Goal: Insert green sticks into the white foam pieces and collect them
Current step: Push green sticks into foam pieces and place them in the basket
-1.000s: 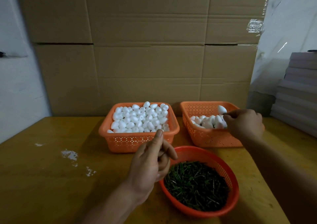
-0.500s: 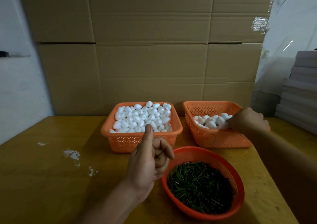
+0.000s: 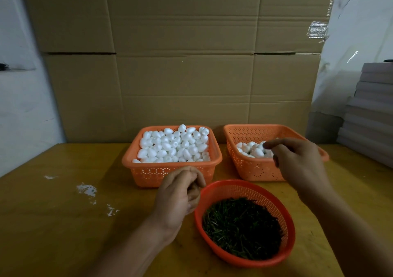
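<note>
Sitting at the middle of a yellow wooden table (image 3: 53, 223), a round red basket (image 3: 244, 191) holds a dark heap of green sticks (image 3: 240, 225) and serves as the landmark for everything else. Just left of its rim, the left hand (image 3: 178, 198) hovers with its fingers curled in toward the palm; whether they pinch a stick cannot be told, since nothing shows between them. Behind the round basket and to its left stands a square orange basket (image 3: 170, 172) heaped with plain white foam pieces (image 3: 174, 145). Behind it and to its right stands a second orange basket (image 3: 255, 170) with a smaller pile of foam pieces (image 3: 253, 149) in its bottom. The right hand (image 3: 297, 162) hangs over that basket's near wall, fingers loosely spread and bent, the forefinger reaching toward the pile; it holds nothing that can be seen. Left of the round basket, well apart, white crumbs (image 3: 87, 189) dot the tabletop. Flattened cardboard boxes (image 3: 180, 64) rise behind both orange baskets.
</note>
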`<control>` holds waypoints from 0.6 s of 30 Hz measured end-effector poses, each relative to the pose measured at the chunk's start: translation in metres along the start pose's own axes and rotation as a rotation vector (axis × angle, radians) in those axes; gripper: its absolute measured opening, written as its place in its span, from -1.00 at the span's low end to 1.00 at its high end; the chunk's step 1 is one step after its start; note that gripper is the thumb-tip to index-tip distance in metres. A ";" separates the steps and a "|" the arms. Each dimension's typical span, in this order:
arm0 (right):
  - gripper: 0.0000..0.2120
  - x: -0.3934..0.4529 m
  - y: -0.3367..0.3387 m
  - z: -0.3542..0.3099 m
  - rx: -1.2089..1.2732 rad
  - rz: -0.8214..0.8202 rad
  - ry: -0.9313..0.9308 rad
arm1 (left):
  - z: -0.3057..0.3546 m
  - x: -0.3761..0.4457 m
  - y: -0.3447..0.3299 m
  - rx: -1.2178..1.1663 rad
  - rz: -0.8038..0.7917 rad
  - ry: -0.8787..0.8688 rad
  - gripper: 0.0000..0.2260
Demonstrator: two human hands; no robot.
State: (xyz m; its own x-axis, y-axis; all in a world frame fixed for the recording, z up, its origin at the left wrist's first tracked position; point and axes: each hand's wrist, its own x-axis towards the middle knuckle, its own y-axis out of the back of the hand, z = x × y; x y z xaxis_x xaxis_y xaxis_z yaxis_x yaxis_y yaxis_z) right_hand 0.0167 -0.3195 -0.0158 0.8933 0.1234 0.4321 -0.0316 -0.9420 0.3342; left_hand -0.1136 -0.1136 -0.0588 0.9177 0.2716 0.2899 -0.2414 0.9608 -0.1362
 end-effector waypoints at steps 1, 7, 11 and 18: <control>-0.66 -0.013 -0.002 -0.005 0.033 -0.034 0.024 | 0.000 0.001 0.001 0.010 0.013 0.006 -0.65; -0.63 -0.054 -0.019 -0.015 0.035 -0.284 0.075 | 0.003 0.011 0.004 0.234 0.174 -0.032 -0.70; -0.69 -0.057 -0.024 -0.017 0.031 -0.279 0.089 | 0.016 0.038 0.012 0.464 0.223 -0.134 -0.81; -0.77 -0.061 -0.023 -0.013 -0.128 -0.249 0.197 | 0.029 0.120 0.034 0.919 -0.010 0.084 -0.89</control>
State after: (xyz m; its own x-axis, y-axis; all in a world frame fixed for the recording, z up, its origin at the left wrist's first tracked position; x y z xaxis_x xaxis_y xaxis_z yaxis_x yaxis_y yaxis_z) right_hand -0.0432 -0.3018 -0.0390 0.7775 0.4140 0.4734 0.1093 -0.8303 0.5466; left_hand -0.0207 -0.0471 -0.0013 0.9324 0.2925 0.2121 -0.3556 0.6390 0.6821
